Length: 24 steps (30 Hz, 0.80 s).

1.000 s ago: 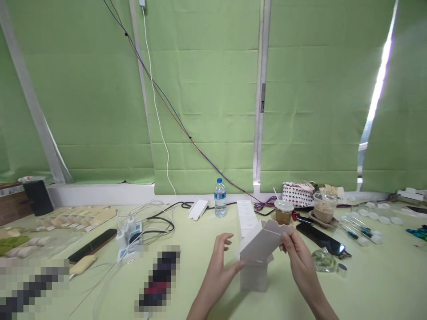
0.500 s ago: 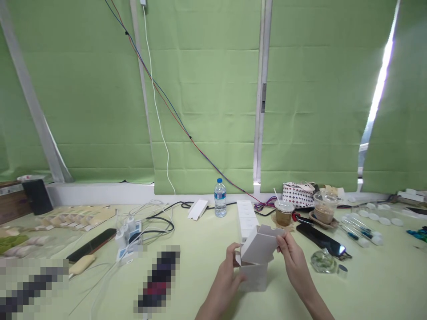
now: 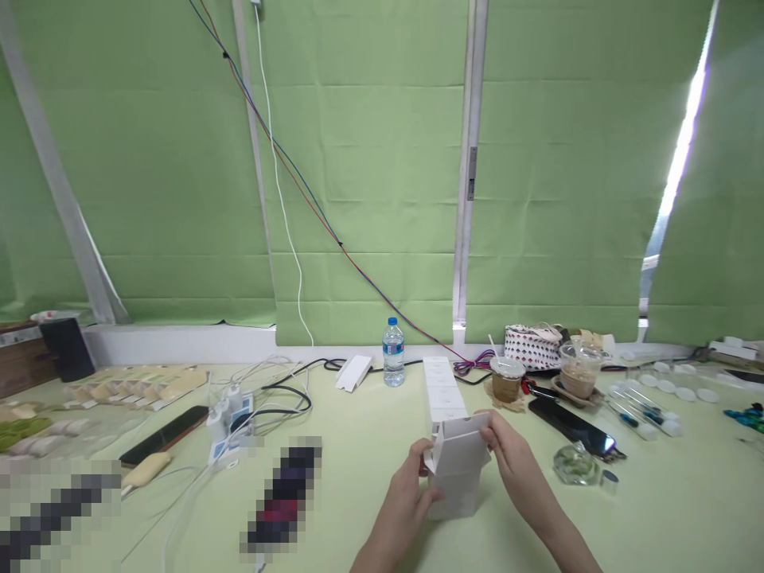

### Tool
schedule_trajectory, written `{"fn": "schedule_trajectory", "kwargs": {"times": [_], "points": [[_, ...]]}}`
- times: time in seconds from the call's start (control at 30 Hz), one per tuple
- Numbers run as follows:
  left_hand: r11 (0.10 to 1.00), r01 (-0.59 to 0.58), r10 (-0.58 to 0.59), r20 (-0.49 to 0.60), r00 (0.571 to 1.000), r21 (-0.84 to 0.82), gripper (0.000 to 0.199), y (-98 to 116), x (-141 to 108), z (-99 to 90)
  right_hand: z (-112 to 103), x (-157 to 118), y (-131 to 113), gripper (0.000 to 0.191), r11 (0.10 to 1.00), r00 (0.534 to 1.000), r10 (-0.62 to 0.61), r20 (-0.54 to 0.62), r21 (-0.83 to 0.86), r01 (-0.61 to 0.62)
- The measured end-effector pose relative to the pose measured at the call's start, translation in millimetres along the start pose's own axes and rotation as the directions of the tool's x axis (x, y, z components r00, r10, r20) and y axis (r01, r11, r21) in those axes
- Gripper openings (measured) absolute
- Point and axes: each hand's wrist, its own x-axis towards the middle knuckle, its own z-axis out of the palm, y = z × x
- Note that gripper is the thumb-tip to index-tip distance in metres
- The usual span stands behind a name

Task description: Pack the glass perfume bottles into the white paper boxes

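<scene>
A white cardboard box (image 3: 454, 489) stands on the table in front of me, its long top flap raised. My left hand (image 3: 404, 500) grips the box's left side, thumb on the near face and fingers behind the edge. With my right hand (image 3: 512, 455) I pinch the right edge of the raised flap between thumb and fingers. The inside of the box is hidden from view. Just behind it, a row of white boxes (image 3: 440, 385) runs back toward the window ledge.
A water bottle (image 3: 393, 354) and a folded white card (image 3: 354, 373) stand at the back. To the right are a drink cup (image 3: 507, 380), a black phone (image 3: 574, 428) and a glass dish (image 3: 576, 464). Cables surround a power strip (image 3: 230, 422) on the left.
My right hand has moved slightly left and up with the flap. The flap now stands more upright, closer over the box. My left hand keeps its grip on the box's side.
</scene>
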Motion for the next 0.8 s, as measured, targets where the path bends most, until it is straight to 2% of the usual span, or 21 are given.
{"fn": "schedule_trajectory", "kwargs": {"times": [0.1, 0.17, 0.37, 0.47, 0.7, 0.8], "points": [[1.000, 0.009, -0.009, -0.009, 1.000, -0.016, 0.049, -3, -1, -0.3, 6, -3, 1, 0.034, 1.000, 0.996, -0.002, 0.086, -0.001, 0.002], [0.999, -0.001, 0.001, -0.008, 1.000, -0.036, 0.050, -5, -1, 0.0, 10, -6, 4, 0.032, 0.999, 0.994, -0.040, 0.103, 0.002, 0.040], [0.996, -0.051, 0.050, -0.013, 0.999, -0.071, 0.049, -16, -2, 2.2, 17, -17, 13, 0.027, 0.995, 0.995, -0.096, 0.010, 0.019, 0.096], [0.998, -0.048, 0.047, -0.029, 0.998, -0.046, 0.047, -20, -1, 1.9, 20, -20, 19, 0.024, 0.995, 0.995, -0.103, 0.001, -0.011, 0.103], [0.999, -0.052, 0.052, -0.003, 0.999, -0.008, 0.036, -10, 1, -0.7, 24, -27, 31, 0.026, 0.992, 0.992, -0.127, 0.003, -0.016, 0.127], [0.999, -0.048, 0.048, -0.020, 0.999, 0.018, 0.029, -10, 1, -0.9, 23, -30, 35, 0.024, 0.983, 0.984, -0.178, 0.000, -0.048, 0.178]]}}
